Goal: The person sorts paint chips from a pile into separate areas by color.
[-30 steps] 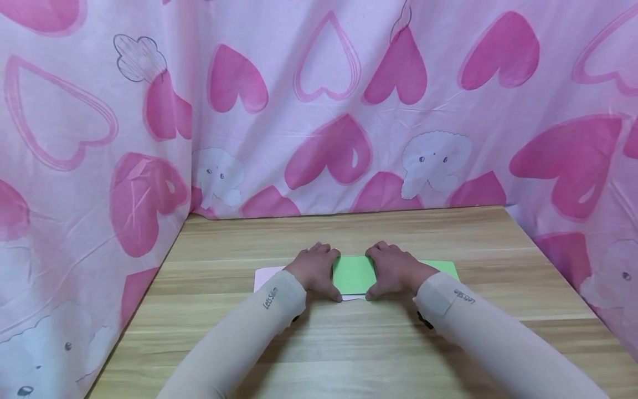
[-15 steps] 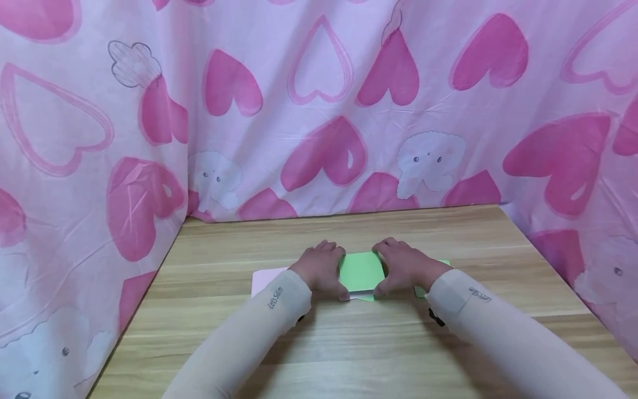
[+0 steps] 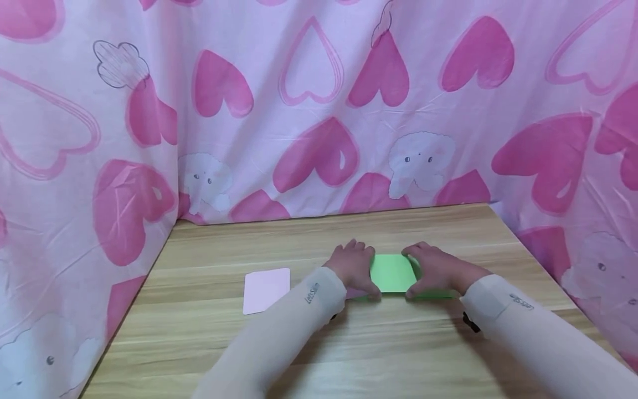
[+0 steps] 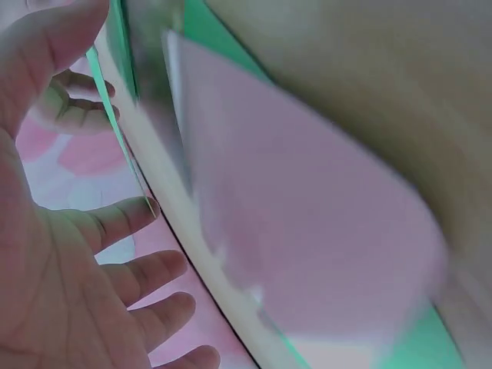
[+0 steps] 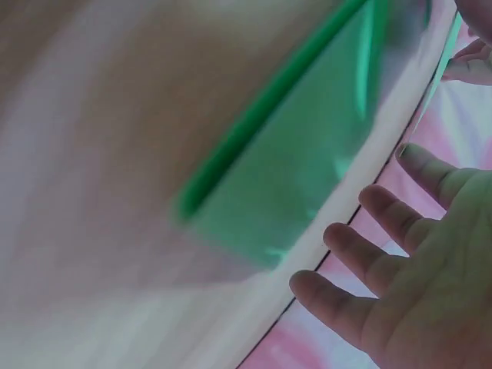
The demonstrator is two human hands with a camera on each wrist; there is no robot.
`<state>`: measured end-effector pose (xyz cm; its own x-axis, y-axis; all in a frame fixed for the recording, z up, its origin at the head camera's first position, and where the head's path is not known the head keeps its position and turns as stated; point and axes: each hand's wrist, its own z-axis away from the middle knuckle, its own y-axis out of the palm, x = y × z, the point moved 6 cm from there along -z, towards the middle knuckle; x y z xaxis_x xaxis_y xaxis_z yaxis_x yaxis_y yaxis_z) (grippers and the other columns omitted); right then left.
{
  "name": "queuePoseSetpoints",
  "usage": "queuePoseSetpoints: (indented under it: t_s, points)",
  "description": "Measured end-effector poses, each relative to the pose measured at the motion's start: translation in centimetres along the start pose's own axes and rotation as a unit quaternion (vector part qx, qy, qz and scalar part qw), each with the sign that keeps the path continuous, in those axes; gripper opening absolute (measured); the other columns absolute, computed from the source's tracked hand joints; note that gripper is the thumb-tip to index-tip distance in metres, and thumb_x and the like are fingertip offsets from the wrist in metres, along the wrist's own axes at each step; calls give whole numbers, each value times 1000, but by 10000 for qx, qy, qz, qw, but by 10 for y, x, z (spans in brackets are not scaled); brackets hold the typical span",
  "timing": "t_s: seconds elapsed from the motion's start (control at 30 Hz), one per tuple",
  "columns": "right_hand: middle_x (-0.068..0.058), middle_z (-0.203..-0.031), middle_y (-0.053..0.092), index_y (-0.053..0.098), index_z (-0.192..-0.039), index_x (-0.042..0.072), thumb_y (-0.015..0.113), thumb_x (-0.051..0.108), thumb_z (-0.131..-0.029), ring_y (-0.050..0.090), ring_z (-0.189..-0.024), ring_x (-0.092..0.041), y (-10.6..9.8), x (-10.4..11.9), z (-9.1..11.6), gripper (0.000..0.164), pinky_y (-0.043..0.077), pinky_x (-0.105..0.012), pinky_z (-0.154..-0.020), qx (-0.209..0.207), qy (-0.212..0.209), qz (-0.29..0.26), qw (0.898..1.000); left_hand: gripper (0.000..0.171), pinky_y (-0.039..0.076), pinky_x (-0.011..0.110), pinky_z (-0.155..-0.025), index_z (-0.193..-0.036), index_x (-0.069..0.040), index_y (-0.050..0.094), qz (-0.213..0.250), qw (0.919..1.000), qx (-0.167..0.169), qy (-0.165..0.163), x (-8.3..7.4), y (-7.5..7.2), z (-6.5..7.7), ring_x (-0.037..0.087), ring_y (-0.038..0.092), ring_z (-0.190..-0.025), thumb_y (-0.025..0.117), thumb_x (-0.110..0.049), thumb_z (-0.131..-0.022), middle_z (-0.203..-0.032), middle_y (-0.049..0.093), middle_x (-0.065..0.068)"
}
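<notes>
Both hands hold one green card (image 3: 391, 272) level, close over the table. My left hand (image 3: 353, 269) pinches its left side between thumb and index finger, and my right hand (image 3: 438, 270) grips the right side the same way. In the left wrist view the card shows as a thin green edge, with the other fingers spread below it. Under the left hand, a pink card (image 4: 307, 200) overlaps a green card (image 4: 427, 342) on the table. Beneath the right hand lies another green piece (image 5: 296, 154), blurred, with a darker green edge.
A separate pink card (image 3: 266, 291) lies flat to the left of the hands. The wooden table (image 3: 369, 354) ends at the back against a pink heart-patterned curtain (image 3: 314, 72), which also hangs along the left and right sides.
Both hands have carried the green card to the right, over the green piece there. The pink card on the left, earlier partly covered by the left hand and sleeve, now shows more fully.
</notes>
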<state>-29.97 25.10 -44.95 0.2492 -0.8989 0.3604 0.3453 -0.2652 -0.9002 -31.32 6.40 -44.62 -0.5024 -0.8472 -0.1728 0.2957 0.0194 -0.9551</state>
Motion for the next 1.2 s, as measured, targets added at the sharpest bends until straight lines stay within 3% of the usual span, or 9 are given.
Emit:
queuePoseSetpoints:
  t_s: [0.2, 0.4, 0.6, 0.73, 1.2]
  points:
    - [-23, -147, 50, 50, -150, 4, 97, 48, -66, 54, -128, -40, -3, -24, 13, 106, 49, -63, -108, -85, 48, 32, 9999, 101, 30, 52, -128, -154, -22, 50, -222, 9997, 8, 61, -27, 6, -15, 27, 36, -155, 85, -67, -71, -155, 53, 1]
    - [-26, -145, 49, 50, -150, 4, 100, 44, -64, 55, -124, -43, -10, -46, 24, 107, 49, -66, -106, -71, 231, -13, 9997, 90, 38, 48, -122, -145, -24, 56, -380, 9989, -221, 167, -49, 6, -25, 24, 47, -143, 82, -69, -72, -139, 61, -2]
    - [-24, -138, 52, 52, -146, 3, 100, 43, -63, 55, -120, -41, -10, -63, 33, 104, 50, -64, -104, 66, 279, 27, 9996, 85, 42, 45, -115, -142, -26, 58, -446, 9984, -290, 201, -67, 9, -33, 20, 49, -132, 81, -70, -73, -127, 61, -4]
    - [-23, -139, 53, 52, -147, 3, 100, 42, -64, 55, -119, -41, -11, -67, 35, 104, 51, -64, -105, 50, 346, 22, 9994, 85, 43, 44, -113, -142, -27, 58, -472, 9981, -351, 161, -73, 9, -36, 20, 49, -128, 82, -69, -72, -125, 60, -5]
    - [-27, -140, 51, 52, -145, -3, 100, 44, -63, 55, -122, -43, -8, -71, 39, 106, 47, -65, -109, -56, 398, 7, 9992, 86, 38, 49, -121, -148, -30, 56, -409, 9988, -214, 171, -77, 5, -37, 23, 47, -141, 83, -66, -74, -140, 60, -3]
